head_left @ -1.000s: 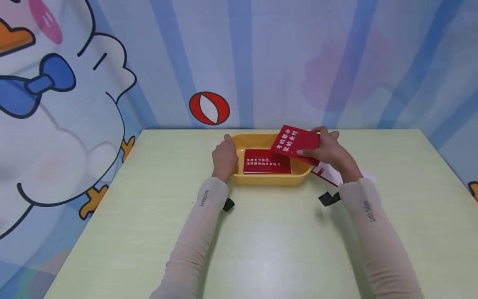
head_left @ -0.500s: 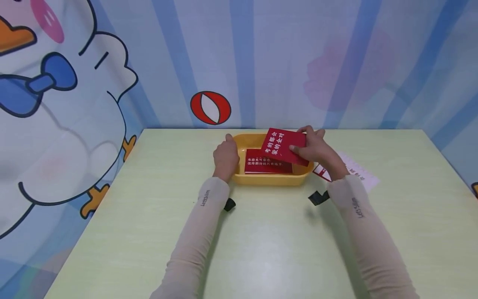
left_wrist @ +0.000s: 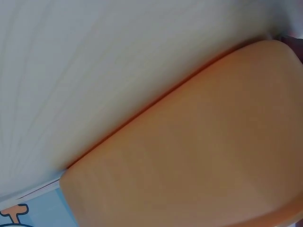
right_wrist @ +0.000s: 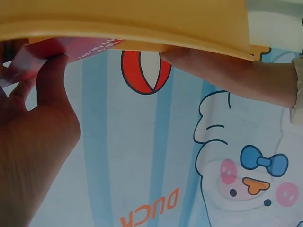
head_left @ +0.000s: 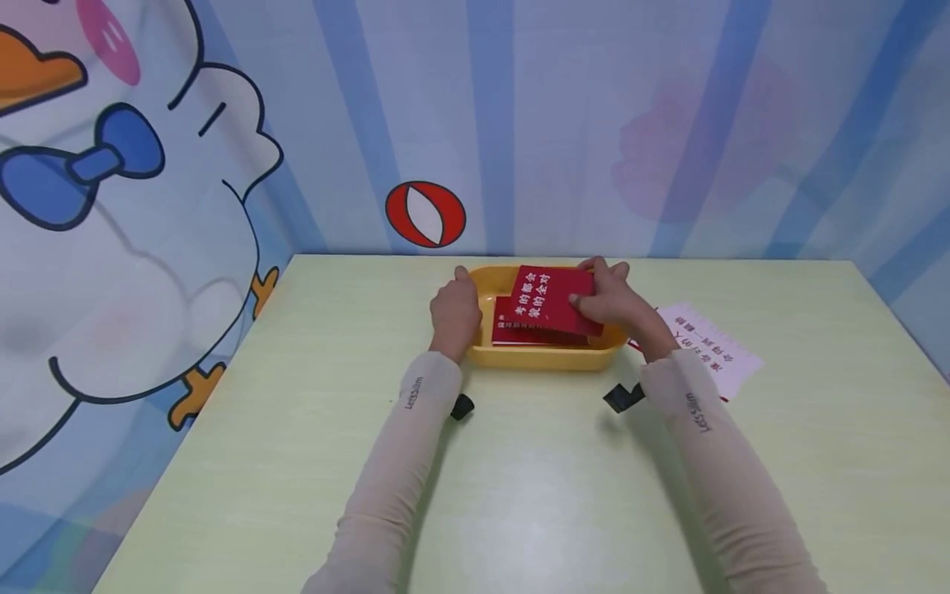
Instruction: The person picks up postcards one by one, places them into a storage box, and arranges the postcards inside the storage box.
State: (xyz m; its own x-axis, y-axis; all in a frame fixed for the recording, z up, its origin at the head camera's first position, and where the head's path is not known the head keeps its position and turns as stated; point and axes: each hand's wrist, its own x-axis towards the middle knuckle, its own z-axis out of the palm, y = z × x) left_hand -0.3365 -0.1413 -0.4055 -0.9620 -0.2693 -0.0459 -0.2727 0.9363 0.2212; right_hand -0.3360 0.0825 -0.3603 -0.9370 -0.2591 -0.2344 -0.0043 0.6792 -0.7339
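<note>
The right hand (head_left: 609, 293) is pinching a card (head_left: 552, 301) by its right side, thumb lying on the printed face. The card is slanting over the tray (head_left: 542, 360), covering part of a red booklet (head_left: 522, 337) lying inside the tray; whether the two are touching, I cannot tell. The left hand (head_left: 456, 313) is gripping the tray's left end. A pink sheet (head_left: 716, 351) is lying on the surface (head_left: 519, 478) just right of the tray. The card is probably handling light, fairly stiff and slightly slick, an edge hold suiting it best, hard squeezing risking a crease
</note>
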